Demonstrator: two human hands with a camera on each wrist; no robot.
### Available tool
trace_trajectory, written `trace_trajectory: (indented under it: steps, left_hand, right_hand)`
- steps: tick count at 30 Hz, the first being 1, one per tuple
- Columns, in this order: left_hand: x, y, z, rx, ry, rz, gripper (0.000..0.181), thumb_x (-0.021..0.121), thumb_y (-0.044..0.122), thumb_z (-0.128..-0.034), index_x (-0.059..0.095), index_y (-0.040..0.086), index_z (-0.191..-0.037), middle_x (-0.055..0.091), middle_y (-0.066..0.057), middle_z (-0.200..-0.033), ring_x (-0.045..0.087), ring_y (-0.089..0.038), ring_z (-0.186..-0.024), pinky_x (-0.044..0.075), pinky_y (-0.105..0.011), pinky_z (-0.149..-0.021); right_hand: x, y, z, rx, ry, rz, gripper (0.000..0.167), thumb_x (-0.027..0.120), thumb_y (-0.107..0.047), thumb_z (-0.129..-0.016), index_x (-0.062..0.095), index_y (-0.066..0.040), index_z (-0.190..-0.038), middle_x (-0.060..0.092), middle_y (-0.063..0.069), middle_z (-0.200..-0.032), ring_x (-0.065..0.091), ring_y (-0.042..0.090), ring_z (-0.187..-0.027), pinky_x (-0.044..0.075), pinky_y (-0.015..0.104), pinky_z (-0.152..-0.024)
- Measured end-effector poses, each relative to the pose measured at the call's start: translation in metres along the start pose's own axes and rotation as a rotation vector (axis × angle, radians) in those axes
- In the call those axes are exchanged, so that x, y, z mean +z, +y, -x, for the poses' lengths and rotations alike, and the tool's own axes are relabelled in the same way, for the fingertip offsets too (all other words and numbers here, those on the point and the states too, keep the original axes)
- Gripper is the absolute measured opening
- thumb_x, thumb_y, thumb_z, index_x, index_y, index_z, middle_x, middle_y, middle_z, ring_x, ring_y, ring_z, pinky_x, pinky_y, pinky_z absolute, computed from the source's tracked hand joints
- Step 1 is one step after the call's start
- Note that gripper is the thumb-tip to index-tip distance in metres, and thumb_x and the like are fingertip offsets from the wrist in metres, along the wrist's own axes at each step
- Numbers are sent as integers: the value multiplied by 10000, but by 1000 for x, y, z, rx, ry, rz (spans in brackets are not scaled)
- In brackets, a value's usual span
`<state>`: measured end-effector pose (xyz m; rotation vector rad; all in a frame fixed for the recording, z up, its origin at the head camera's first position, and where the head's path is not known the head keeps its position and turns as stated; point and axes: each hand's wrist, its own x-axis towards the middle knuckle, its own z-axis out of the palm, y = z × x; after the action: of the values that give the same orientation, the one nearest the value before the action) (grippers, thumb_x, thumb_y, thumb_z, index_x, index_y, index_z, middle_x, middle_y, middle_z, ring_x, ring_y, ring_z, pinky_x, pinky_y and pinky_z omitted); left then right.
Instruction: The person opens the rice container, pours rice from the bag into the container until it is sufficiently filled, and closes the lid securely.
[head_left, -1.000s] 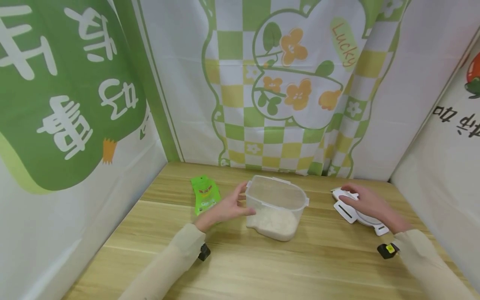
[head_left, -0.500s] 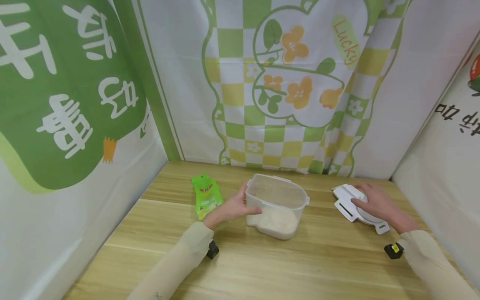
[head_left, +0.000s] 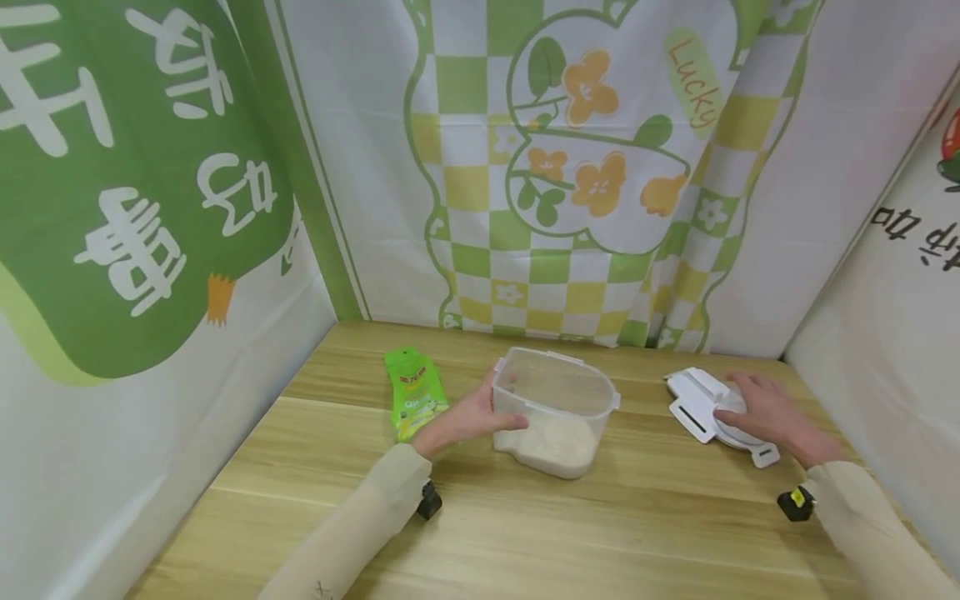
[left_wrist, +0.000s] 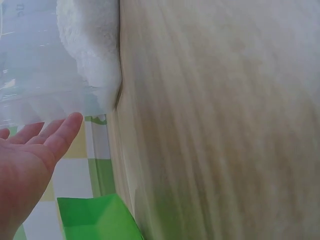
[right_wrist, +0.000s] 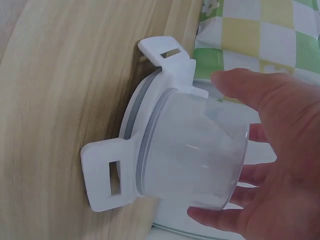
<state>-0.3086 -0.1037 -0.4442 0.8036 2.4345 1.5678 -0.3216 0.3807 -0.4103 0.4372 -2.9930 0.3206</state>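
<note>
- Currently, I have the left hand [head_left: 470, 414] spanning the 9 o'clock end of the clear container [head_left: 570, 407], fingers behind, thumb across the near wall: a holding grip. I'd press lightly, so the wall doesn't flex.
- The right hand [head_left: 771, 420] comes in from 4 o'clock, its fingers curved round the clear cup [right_wrist: 197, 150] on the white lid [head_left: 697, 400]; how firmly the thumb bears, I cannot tell. I'd seat it squarely and keep the slotted tabs [right_wrist: 99, 182] free of snags.
- The container stands upright, open-topped, white contents [head_left: 558, 443] low inside; I'd hold it level.
- The lid lies on the desk [head_left: 585, 537] at the container's 3 o'clock, well apart.
- A green packet [head_left: 416, 392] lies at 9 o'clock, near the left wrist; I'd avoid brushing it.
</note>
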Motion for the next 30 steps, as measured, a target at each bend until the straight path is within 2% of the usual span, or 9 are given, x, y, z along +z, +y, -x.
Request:
trace_trajectory:
  steps: [8,15,21,26,30]
  left_hand:
    - [1,0,-1,6,19,-17,1054,795,273,-834,38,330,-1566,396,-148,-1529,571,-320,-1232,475,-466,-1034]
    - [4,3,-1,10,48,-52,1092,820,328,-802,42,352,-1568,426,-144,-1509,505,-364,-1301,432,-528,-1064]
    - [11,1,-4,-11,71,-89,1132,843,377,-762,61,295,-1576,447,-151,-1488,485,-338,-1323,409,-497,-1098]
    - [13,3,-6,-18,95,-117,1134,845,367,-762,80,184,-1579,444,-183,-1485,433,-372,-1365,372,-512,-1127]
    - [14,4,-7,-26,92,-112,1120,844,354,-766,93,157,-1573,430,-168,-1502,411,-384,-1379,364,-514,-1133]
  right_hand:
    - [0,9,-2,29,-27,-35,793,674,-372,-897,343,162,-1382,402,481,-1308,390,644,-1162,356,734,-949]
    - [3,16,-3,32,-38,-59,770,671,-398,-903,405,186,-1329,468,461,-1259,461,599,-1137,405,676,-937]
    - [4,16,-2,44,-31,-100,761,657,-407,-918,411,179,-1335,461,454,-1282,458,597,-1147,396,679,-950]
    - [2,14,-3,89,23,-160,714,606,-412,-954,405,146,-1352,440,440,-1311,465,583,-1145,399,670,-941]
    - [1,14,-4,107,130,-195,646,596,-401,-956,468,123,-1310,483,417,-1279,467,565,-1134,392,658,-920]
